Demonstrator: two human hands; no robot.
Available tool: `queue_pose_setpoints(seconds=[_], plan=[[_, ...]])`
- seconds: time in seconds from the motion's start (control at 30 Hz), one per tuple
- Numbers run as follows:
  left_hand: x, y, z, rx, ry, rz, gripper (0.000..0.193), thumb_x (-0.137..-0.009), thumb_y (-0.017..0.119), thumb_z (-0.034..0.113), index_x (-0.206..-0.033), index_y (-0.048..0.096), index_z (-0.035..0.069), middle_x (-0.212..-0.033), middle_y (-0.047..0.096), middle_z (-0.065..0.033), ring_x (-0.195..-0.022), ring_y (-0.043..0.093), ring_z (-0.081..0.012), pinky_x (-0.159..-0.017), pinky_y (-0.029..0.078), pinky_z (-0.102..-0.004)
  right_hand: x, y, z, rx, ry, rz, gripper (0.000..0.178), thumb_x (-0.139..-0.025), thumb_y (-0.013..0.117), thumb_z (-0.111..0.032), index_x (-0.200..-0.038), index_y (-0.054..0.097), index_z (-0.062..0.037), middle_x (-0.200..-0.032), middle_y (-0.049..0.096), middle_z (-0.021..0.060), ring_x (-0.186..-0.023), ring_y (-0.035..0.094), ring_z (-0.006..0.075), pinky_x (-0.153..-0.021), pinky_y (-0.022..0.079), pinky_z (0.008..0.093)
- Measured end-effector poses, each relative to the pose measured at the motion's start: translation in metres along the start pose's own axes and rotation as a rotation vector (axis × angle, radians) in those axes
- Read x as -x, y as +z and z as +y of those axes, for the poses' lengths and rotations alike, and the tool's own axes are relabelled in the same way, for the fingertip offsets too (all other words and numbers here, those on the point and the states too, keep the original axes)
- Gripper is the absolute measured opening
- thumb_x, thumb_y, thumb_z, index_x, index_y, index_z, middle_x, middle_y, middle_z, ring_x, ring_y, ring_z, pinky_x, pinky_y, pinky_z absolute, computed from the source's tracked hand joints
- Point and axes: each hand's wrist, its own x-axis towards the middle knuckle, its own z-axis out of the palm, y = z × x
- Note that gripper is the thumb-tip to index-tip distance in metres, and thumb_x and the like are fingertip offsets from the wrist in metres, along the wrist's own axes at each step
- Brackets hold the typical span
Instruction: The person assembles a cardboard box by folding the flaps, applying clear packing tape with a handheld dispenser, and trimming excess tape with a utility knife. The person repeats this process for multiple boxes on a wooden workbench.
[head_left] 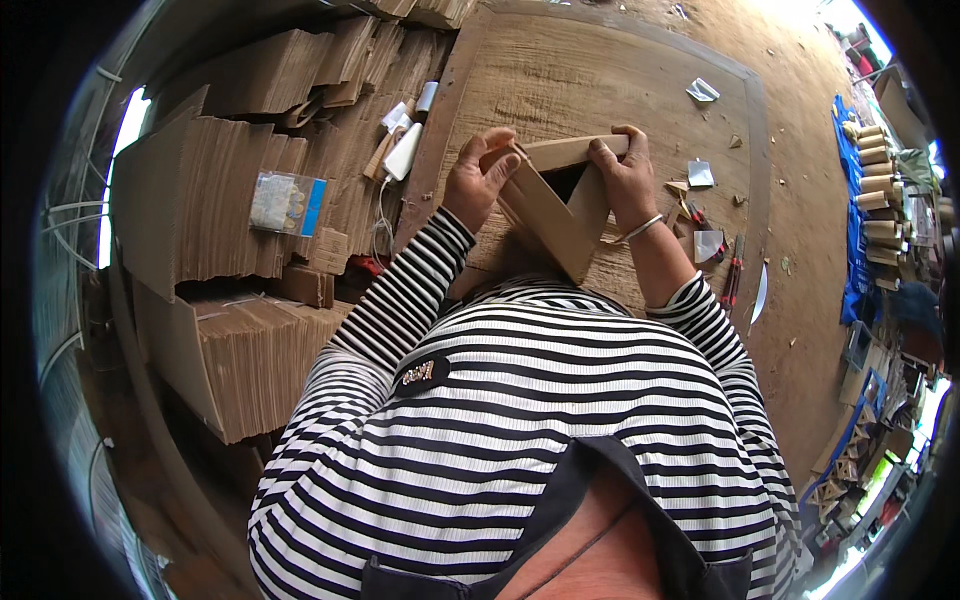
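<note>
Both my hands hold a folded brown cardboard piece point(555, 215) shaped like an open triangle, above a worn wooden board point(580, 70). My left hand point(478, 180) grips its left corner with the fingers curled over the edge. My right hand point(622, 175), with a metal bangle at the wrist, presses down on the top strip at the right corner. The lower point of the cardboard rests toward my striped shirt.
Tall stacks of flat corrugated cardboard point(240, 190) fill the left side, with a small clear packet point(285, 203) and a white charger-like object point(405, 150) on them. Red-handled tools point(733, 275), foil scraps point(702, 90) and a blade lie to the right. Cardboard rolls point(872, 165) line the far right.
</note>
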Motion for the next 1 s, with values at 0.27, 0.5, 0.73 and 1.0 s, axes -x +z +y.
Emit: queue_pose_setpoints(seconds=[0.27, 0.5, 0.73, 1.0], plan=[[-0.043, 0.0, -0.013, 0.055, -0.077, -0.202, 0.04, -0.092, 0.059, 0.025, -0.124, 0.048, 0.005, -0.127, 0.048, -0.013, -0.113, 0.049, -0.0228, -0.099, 0.04, -0.0339, 0.044, -0.024, -0.013, 0.171, -0.026, 0.065, 0.035, -0.076, 0.073, -0.026, -0.096, 0.057, -0.0016, -0.092, 0.053, 0.0133, -0.082, 0.055, 0.0256, -0.073, 0.046, 0.0366], [-0.05, -0.001, -0.005, -0.104, -0.09, -0.547, 0.062, -0.093, 0.055, 0.03, -0.141, 0.028, 0.0, -0.136, 0.044, -0.0218, -0.122, 0.048, -0.0283, -0.101, 0.039, -0.0332, 0.125, -0.03, -0.041, 0.13, 0.058, -0.178, 0.036, -0.083, 0.064, -0.031, -0.108, 0.059, -0.0047, -0.089, 0.05, 0.0099, -0.08, 0.051, 0.0227, -0.075, 0.045, 0.0335], [-0.045, 0.019, 0.018, -0.484, 0.039, -0.601, 0.058, -0.097, 0.043, 0.039, -0.141, 0.03, 0.003, -0.131, 0.049, -0.0239, -0.12, 0.05, -0.0335, -0.1, 0.038, -0.0361, 0.116, -0.037, -0.03, 0.214, -0.01, -0.37, 0.061, -0.093, 0.049, -0.032, -0.141, 0.028, -0.001, -0.128, 0.041, 0.0212, -0.122, 0.039, 0.0354, -0.105, 0.031, 0.0391], [-0.06, 0.003, -0.001, -0.508, -0.145, -0.579, 0.059, -0.097, 0.042, 0.043, -0.137, 0.036, 0.0, -0.128, 0.053, -0.0172, -0.12, 0.05, -0.0252, -0.1, 0.038, -0.0306, 0.105, -0.112, 0.105, 0.333, 0.038, -0.109, 0.044, -0.086, 0.058, -0.022, -0.127, 0.05, -0.0073, -0.123, 0.051, 0.0153, -0.117, 0.046, 0.0293, -0.099, 0.038, 0.0388]])
